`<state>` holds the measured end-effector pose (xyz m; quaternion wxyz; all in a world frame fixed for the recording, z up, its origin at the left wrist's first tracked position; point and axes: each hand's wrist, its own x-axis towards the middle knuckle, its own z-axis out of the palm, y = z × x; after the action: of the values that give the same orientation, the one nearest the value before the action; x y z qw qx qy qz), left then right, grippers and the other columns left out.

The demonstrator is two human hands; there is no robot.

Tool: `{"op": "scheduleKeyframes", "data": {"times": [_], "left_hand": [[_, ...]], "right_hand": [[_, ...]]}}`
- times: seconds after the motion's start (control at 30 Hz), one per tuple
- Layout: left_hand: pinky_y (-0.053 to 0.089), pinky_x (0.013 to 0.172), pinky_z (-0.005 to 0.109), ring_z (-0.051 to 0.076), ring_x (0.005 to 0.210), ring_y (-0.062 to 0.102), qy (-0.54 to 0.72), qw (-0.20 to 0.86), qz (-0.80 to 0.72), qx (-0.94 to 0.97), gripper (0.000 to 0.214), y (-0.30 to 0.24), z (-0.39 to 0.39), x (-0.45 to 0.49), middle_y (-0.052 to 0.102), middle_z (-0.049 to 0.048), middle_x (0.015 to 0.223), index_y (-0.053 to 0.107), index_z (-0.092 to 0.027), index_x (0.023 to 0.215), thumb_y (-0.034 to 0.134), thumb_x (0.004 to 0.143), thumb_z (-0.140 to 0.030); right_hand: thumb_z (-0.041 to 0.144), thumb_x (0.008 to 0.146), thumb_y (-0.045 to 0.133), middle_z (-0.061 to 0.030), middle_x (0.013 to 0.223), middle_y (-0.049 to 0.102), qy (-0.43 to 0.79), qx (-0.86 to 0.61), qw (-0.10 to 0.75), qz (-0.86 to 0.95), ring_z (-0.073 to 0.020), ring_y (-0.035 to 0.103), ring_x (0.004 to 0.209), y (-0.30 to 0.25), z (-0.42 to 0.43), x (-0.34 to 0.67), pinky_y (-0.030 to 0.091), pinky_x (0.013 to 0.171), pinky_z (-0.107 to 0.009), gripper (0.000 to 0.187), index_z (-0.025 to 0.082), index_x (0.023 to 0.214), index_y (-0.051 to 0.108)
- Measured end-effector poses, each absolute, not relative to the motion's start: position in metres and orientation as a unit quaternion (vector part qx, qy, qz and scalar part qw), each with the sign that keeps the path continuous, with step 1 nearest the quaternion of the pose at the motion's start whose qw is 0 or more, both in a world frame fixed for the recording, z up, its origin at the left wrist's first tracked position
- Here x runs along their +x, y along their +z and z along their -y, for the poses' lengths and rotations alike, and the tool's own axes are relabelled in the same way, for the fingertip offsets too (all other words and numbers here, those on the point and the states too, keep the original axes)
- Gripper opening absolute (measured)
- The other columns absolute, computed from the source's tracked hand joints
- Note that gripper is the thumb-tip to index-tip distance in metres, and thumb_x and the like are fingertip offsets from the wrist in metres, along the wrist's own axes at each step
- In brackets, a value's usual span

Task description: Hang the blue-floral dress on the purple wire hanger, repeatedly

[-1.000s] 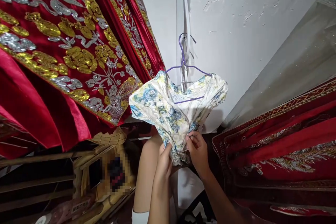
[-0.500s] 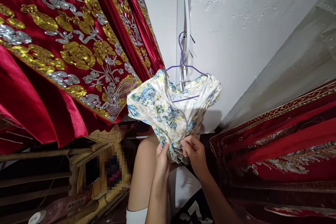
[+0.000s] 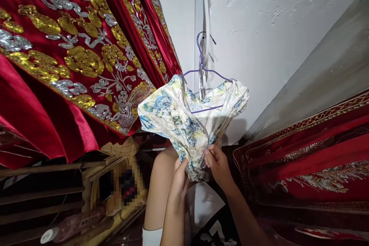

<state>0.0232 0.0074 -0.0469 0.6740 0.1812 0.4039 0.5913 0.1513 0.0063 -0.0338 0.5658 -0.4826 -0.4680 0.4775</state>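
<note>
A short-sleeved floral garment (image 3: 188, 125), white with blue and yellow flowers, hangs on a purple hanger (image 3: 201, 69) in front of the wall. Its lower part is bunched up near my knee. My left hand (image 3: 181, 175) is closed on the bunched cloth at the lower left. On the right side, my right hand (image 3: 217, 163) pinches the garment's front at about waist height, thumb against fingers. The garment's lower end is gathered and partly hidden between my hands.
Red cloth with gold and silver sequins (image 3: 83, 59) hangs at the left. More red embroidered fabric (image 3: 323, 161) and sheer pale fabric (image 3: 314, 69) are at the right. Lower left, a bamboo frame (image 3: 95, 178) stands beside a bottle (image 3: 72, 226). A white strip (image 3: 206, 11) runs down the wall.
My right hand has shifted slightly right and closed its pinch on the garment's front, drawing that side a little outward. My left hand keeps its hold.
</note>
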Motion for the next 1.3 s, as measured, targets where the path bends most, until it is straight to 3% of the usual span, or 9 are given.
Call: {"op": "scheduleKeyframes", "data": {"times": [0.2, 0.33, 0.43, 0.57, 0.67, 0.8, 1.03, 1.17, 1.3], "left_hand": [[0.053, 0.094, 0.036, 0.029, 0.105, 0.07, 0.641, 0.608, -0.431, 0.184, 0.054, -0.06, -0.012, 0.019, 0.076, 0.0104, 0.104, 0.072, -0.016, 0.103, 0.088, 0.062, -0.047], [0.047, 0.102, 0.033, 0.025, 0.116, 0.063, 0.727, 0.39, -0.506, 0.252, 0.051, -0.065, -0.002, 0.021, 0.069, 0.0082, 0.117, 0.068, -0.021, 0.116, 0.085, 0.071, -0.04], [0.044, 0.105, 0.034, 0.026, 0.118, 0.058, 0.708, 0.285, -0.534, 0.363, 0.034, -0.058, 0.005, 0.028, 0.065, 0.0092, 0.117, 0.071, -0.022, 0.109, 0.079, 0.079, -0.036], [0.047, 0.095, 0.034, 0.025, 0.102, 0.062, 0.619, 0.361, -0.488, 0.499, 0.025, -0.047, 0.001, 0.044, 0.069, 0.0089, 0.104, 0.074, -0.021, 0.107, 0.072, 0.084, -0.031], [0.048, 0.088, 0.032, 0.024, 0.094, 0.063, 0.608, 0.404, -0.482, 0.484, 0.023, -0.044, -0.004, 0.054, 0.07, 0.0071, 0.098, 0.074, -0.021, 0.104, 0.071, 0.083, -0.03], [0.047, 0.08, 0.03, 0.022, 0.084, 0.06, 0.619, 0.408, -0.479, 0.471, 0.015, -0.042, -0.003, 0.06, 0.068, 0.0058, 0.083, 0.074, -0.02, 0.085, 0.071, 0.083, -0.035], [0.043, 0.075, 0.029, 0.021, 0.076, 0.058, 0.596, 0.378, -0.484, 0.517, 0.017, -0.058, -0.015, 0.053, 0.065, 0.0047, 0.077, 0.071, -0.021, 0.082, 0.068, 0.087, -0.037], [0.042, 0.072, 0.028, 0.02, 0.074, 0.057, 0.581, 0.376, -0.481, 0.538, 0.016, -0.066, -0.021, 0.061, 0.063, 0.0036, 0.075, 0.069, -0.02, 0.078, 0.067, 0.087, -0.033], [0.044, 0.071, 0.027, 0.018, 0.072, 0.058, 0.561, 0.44, -0.48, 0.511, 0.017, -0.077, -0.015, 0.078, 0.065, 0.0035, 0.075, 0.068, -0.018, 0.079, 0.065, 0.087, -0.032]], "right_hand": [[0.045, 0.088, 0.067, 0.0032, 0.055, 0.058, 0.496, -0.472, 0.583, 0.438, -0.0112, 0.046, 0.048, -0.025, 0.0, 0.158, 0.038, 0.05, -0.025, 0.027, 0.021, 0.078, 0.058], [0.046, 0.081, 0.073, 0.0015, 0.053, 0.059, 0.488, -0.488, 0.591, 0.418, -0.0112, 0.047, 0.046, -0.022, 0.0, 0.16, 0.037, 0.048, -0.025, 0.03, 0.019, 0.073, 0.063], [0.046, 0.078, 0.076, 0.0018, 0.05, 0.058, 0.496, -0.491, 0.591, 0.404, -0.0114, 0.049, 0.046, -0.021, 0.0, 0.157, 0.038, 0.048, -0.025, 0.03, 0.019, 0.072, 0.064], [0.043, 0.072, 0.079, 0.0034, 0.048, 0.056, 0.516, -0.482, 0.59, 0.392, -0.0113, 0.049, 0.045, -0.019, 0.003, 0.15, 0.039, 0.048, -0.025, 0.028, 0.019, 0.07, 0.064], [0.039, 0.07, 0.08, 0.0048, 0.047, 0.053, 0.523, -0.474, 0.587, 0.396, -0.0112, 0.047, 0.045, -0.015, 0.004, 0.147, 0.039, 0.048, -0.025, 0.026, 0.019, 0.067, 0.062], [0.035, 0.075, 0.074, 0.0053, 0.047, 0.051, 0.517, -0.463, 0.583, 0.424, -0.0104, 0.045, 0.046, -0.003, -0.008, 0.149, 0.038, 0.049, -0.025, 0.026, 0.02, 0.061, 0.058], [0.029, 0.075, 0.074, 0.0036, 0.047, 0.055, 0.514, -0.456, 0.534, 0.492, -0.0082, 0.04, 0.041, 0.062, -0.082, 0.167, 0.032, 0.042, -0.023, 0.021, 0.019, 0.059, 0.066], [0.027, 0.074, 0.077, 0.0033, 0.05, 0.056, 0.509, -0.414, 0.582, 0.481, -0.0048, 0.039, 0.041, 0.108, -0.125, 0.173, 0.027, 0.04, -0.019, 0.018, 0.016, 0.062, 0.068], [0.026, 0.076, 0.074, 0.0035, 0.05, 0.055, 0.486, -0.373, 0.63, 0.477, -0.0039, 0.037, 0.04, 0.131, -0.134, 0.168, 0.024, 0.039, -0.019, 0.017, 0.015, 0.063, 0.067]]}}
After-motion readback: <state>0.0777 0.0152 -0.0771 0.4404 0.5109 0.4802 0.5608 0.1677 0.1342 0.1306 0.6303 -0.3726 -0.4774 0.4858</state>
